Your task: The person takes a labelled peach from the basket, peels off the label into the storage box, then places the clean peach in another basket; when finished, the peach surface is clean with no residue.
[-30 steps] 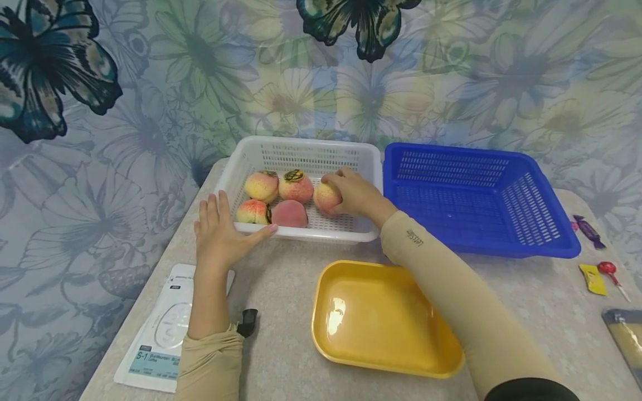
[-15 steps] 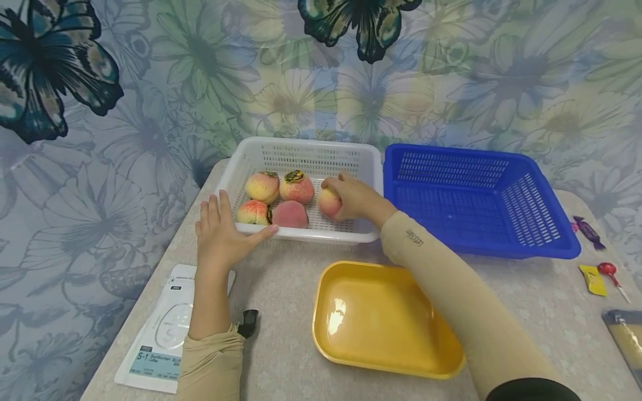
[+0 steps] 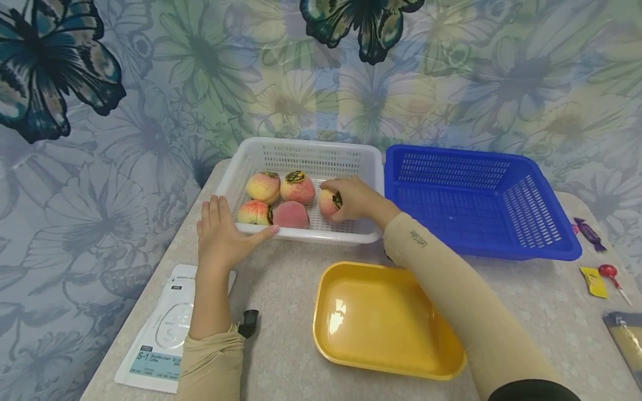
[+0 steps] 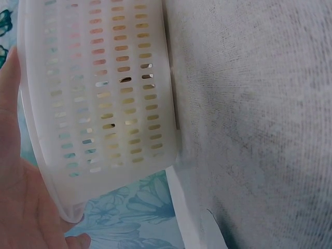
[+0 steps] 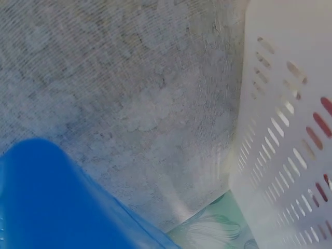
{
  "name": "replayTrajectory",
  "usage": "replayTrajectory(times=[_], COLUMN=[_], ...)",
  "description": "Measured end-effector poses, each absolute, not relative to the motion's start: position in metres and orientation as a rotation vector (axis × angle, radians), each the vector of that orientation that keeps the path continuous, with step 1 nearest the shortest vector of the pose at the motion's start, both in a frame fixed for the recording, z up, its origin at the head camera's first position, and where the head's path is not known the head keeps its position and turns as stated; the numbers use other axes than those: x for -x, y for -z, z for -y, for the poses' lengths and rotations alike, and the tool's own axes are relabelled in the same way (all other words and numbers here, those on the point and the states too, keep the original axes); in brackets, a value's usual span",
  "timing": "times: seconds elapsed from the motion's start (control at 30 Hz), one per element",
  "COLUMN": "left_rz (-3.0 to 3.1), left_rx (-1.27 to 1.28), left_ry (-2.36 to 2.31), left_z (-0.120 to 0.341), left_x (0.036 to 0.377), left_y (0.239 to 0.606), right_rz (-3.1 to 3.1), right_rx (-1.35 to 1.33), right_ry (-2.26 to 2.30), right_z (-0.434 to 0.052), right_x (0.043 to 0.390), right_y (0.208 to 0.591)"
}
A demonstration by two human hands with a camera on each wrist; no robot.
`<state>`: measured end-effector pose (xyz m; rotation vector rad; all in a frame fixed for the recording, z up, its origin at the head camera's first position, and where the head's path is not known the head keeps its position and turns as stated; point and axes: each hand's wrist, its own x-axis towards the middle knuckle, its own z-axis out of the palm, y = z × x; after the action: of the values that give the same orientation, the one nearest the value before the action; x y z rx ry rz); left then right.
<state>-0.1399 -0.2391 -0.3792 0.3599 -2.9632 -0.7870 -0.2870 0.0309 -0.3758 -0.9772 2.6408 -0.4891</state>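
Observation:
In the head view a white basket holds several peaches. Toward its right side my right hand grips one peach, whose dark, patterned sticker now shows near the fingers. Left of it lie a pink peach, a peach with a sticker on top, a yellowish peach and a red-yellow peach. At the basket's front left corner rests my left hand, fingers straight and thumb along the rim. The left wrist view shows that hand against the slotted basket wall.
Right of the white basket stands a blue basket. A yellow tray lies in front. Under the left forearm is a white coffee pouch. A lollipop, a yellow-wrapped sweet and a purple-wrapped sweet lie at the right.
My right hand has shifted the gripped peach slightly right and turned it, so its dark sticker has come into sight. My left hand has stayed at the basket's corner.

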Motion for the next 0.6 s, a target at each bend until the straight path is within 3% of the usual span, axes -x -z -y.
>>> replayTrajectory(times=[0.6], left_rz=[2.95], left_rx=[-0.351], left_ry=[0.785], left_z=[0.24], left_x=[0.14], left_y=[0.382], right_rz=[-2.641], right_rx=[0.956], right_ry=[0.871], right_z=[-0.044], right_x=[0.281], right_y=[0.358])
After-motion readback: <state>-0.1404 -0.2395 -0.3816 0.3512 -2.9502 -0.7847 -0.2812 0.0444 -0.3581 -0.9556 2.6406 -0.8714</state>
